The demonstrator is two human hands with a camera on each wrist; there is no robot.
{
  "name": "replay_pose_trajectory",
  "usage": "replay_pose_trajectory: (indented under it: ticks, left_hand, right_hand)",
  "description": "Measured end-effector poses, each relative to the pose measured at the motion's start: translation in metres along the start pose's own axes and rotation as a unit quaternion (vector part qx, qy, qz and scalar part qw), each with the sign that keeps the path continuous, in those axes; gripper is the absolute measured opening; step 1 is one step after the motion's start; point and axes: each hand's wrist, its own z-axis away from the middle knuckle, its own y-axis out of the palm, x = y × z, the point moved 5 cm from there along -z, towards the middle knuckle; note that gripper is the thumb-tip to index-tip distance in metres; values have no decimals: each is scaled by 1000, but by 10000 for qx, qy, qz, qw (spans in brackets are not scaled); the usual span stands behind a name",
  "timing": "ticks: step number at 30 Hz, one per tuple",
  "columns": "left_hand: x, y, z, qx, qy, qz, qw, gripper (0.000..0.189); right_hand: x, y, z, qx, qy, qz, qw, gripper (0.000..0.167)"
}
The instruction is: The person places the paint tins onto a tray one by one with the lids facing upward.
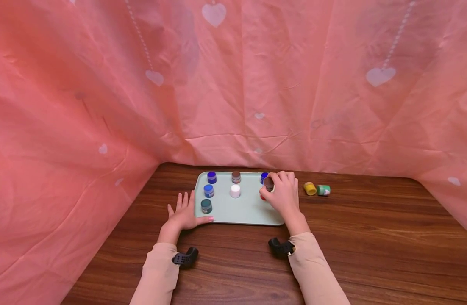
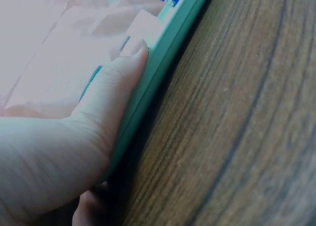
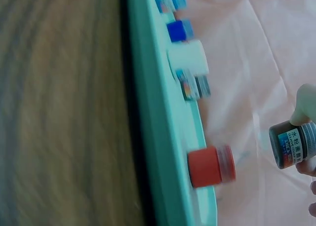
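In the head view, a pale green tray (image 1: 241, 212) lies on the wooden table. My left hand (image 1: 183, 215) is at its front left corner, fingers spread and straight, the thumb lying along the rim. My right hand (image 1: 286, 195) pinches a dark brown paint jar (image 3: 291, 144) between thumb and fingers, above the tray's right side. Below it, partly covered by the hand, is a red paint jar (image 3: 210, 167). Behind that a blue jar (image 1: 264, 177) is at the back right. A white jar (image 1: 235, 191) stands mid-tray, with another brown jar (image 1: 236, 177) behind it.
Along the tray's left side stand a dark blue jar (image 1: 212, 177), a lighter blue jar (image 1: 208, 190) and a dark green jar (image 1: 206, 206). A yellow jar (image 1: 310, 188) and a green jar (image 1: 323, 190) lie right of the tray. Pink curtain (image 1: 233, 106) encloses the table's back and sides.
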Motion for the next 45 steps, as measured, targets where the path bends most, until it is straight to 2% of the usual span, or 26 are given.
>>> replay_pose_trajectory:
  ticks: [4,10,24,38,45]
  left_hand:
    - [-1,0,0,-18,20,-14,10000,128]
    - [-2,-1,1,4,14,-32,10000,128]
    - [-4,-2,1,20,-37,-32,10000,126]
    - [-2,-1,1,55,-31,-31,10000,128]
    - [-2,-2,2,55,-14,-34,10000,127]
  right_hand:
    - [14,6,3,10,-284,-24,9996,32]
    - [32,14,6,149,-499,-80,9986,27]
    - [62,29,14,933,-851,-169,9918,26]
    - [76,44,24,1847,-1107,135,9764,25]
    - [77,47,25,1999,-1111,219,9733,25]
